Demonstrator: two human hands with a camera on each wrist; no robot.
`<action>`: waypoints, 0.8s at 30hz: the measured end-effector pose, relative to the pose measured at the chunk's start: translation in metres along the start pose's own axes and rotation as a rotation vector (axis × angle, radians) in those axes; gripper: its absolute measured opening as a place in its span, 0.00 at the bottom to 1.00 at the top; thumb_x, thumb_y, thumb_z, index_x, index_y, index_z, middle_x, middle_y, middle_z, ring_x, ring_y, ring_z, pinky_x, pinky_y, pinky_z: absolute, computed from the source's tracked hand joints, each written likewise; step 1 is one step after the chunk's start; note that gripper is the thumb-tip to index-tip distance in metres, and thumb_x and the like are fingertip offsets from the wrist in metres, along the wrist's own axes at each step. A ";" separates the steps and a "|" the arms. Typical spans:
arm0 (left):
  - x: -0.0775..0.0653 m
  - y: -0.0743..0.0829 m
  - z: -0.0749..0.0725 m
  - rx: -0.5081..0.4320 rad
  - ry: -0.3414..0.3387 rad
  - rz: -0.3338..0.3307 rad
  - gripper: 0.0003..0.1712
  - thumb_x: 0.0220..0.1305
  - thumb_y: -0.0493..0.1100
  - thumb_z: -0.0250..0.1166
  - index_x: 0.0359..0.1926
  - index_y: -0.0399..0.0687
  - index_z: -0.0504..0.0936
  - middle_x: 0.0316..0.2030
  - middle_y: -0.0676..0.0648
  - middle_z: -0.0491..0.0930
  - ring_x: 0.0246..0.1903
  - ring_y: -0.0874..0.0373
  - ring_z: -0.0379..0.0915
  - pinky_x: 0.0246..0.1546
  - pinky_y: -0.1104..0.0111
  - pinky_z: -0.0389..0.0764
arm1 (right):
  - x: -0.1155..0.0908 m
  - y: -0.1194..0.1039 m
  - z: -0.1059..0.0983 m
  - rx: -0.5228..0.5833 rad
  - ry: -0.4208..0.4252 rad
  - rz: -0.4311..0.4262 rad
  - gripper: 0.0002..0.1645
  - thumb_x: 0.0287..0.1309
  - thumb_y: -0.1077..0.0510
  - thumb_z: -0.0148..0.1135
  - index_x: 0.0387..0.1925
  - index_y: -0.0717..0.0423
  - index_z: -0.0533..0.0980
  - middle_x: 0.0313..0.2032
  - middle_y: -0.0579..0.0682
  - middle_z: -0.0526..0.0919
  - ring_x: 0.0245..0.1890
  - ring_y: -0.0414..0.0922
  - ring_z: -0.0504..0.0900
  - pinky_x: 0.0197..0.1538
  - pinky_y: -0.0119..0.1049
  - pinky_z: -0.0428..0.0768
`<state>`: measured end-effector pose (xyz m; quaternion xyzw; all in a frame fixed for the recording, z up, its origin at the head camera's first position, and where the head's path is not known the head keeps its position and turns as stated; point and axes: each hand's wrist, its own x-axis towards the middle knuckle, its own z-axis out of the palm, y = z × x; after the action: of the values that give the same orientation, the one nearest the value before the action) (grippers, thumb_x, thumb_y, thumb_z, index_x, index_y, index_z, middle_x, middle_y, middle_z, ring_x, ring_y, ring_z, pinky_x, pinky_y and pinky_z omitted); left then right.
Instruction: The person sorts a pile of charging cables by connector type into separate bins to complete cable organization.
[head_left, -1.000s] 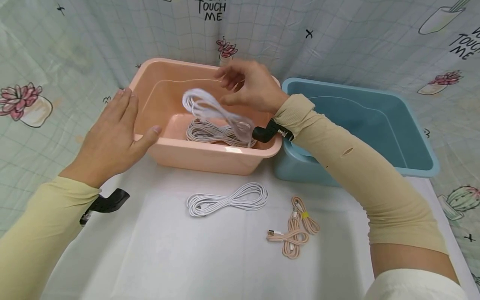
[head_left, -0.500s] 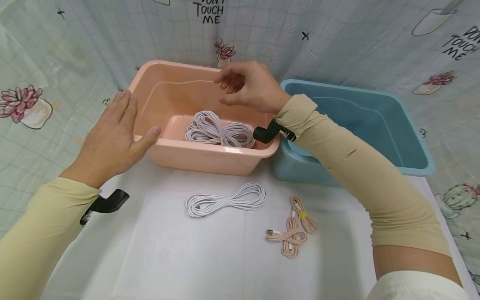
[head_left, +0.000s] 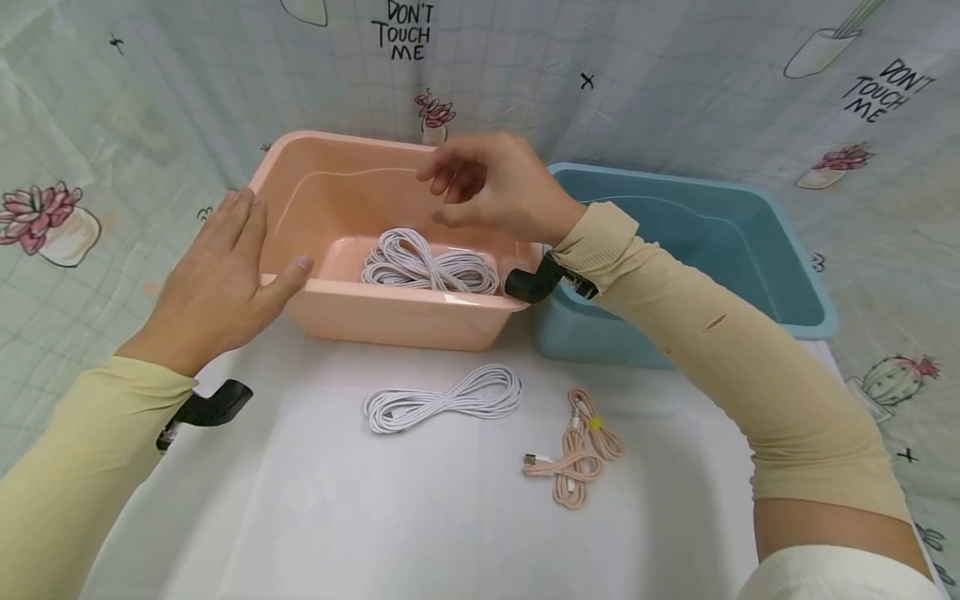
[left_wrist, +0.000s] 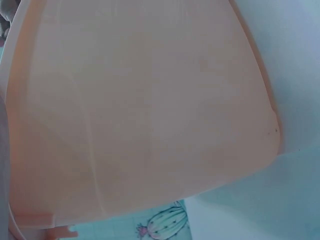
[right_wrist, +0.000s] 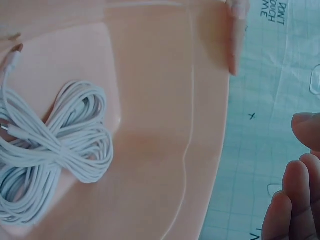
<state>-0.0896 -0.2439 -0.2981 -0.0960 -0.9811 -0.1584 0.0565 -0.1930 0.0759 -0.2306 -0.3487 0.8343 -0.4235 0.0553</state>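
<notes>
In the head view my left hand (head_left: pixel 217 279), fingers straight, rests against the left rim of a peach plastic bin (head_left: pixel 397 321). My right hand (head_left: pixel 502 187) hovers over the bin's right part, fingers loosely bent and nothing in them. Coiled white charging cables (head_left: pixel 427 265) lie in a heap on the bin floor below it. The right wrist view shows these cables (right_wrist: pixel 75 135) with their connector ends, apart from the right hand's fingertips (right_wrist: pixel 296 177). Only the bin wall (left_wrist: pixel 150 110) fills most of the left wrist view.
A blue bin (head_left: pixel 600 346) stands against the peach bin's right side, partly behind my right forearm. On the white table (head_left: pixel 375 517), a white coiled cable (head_left: pixel 446 402) lies in front of the bins, with beige cables (head_left: pixel 577 467) to its right. A printed curtain (head_left: pixel 510 75) hangs behind.
One second ago a bundled white cable was dropping through the air below my right hand; now it lies on the others in the peach bin. Both hands have barely moved; the view shifts slightly.
</notes>
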 end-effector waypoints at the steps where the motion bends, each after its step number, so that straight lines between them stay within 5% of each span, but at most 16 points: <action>1: 0.000 0.000 0.000 0.001 0.000 0.001 0.53 0.77 0.67 0.44 0.81 0.30 0.41 0.82 0.29 0.39 0.83 0.34 0.33 0.83 0.42 0.44 | -0.003 -0.001 0.000 0.006 -0.002 -0.002 0.20 0.53 0.66 0.76 0.49 0.55 0.85 0.38 0.49 0.85 0.35 0.41 0.84 0.44 0.30 0.84; 9: 0.000 -0.001 0.001 0.005 0.005 0.007 0.53 0.77 0.67 0.44 0.81 0.31 0.40 0.82 0.29 0.39 0.83 0.34 0.34 0.82 0.41 0.44 | -0.025 -0.011 0.002 0.081 -0.017 0.008 0.20 0.52 0.67 0.75 0.49 0.56 0.85 0.39 0.51 0.85 0.36 0.43 0.83 0.43 0.31 0.85; 24: 0.000 0.000 0.001 0.012 0.002 -0.004 0.53 0.77 0.67 0.43 0.81 0.30 0.40 0.82 0.29 0.38 0.83 0.33 0.35 0.82 0.40 0.45 | -0.066 -0.015 0.015 0.291 -0.041 -0.192 0.19 0.50 0.73 0.73 0.47 0.67 0.83 0.38 0.59 0.84 0.36 0.47 0.83 0.43 0.34 0.86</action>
<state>-0.0898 -0.2437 -0.2993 -0.0934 -0.9822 -0.1526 0.0575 -0.1299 0.1019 -0.2424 -0.4236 0.7256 -0.5360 0.0816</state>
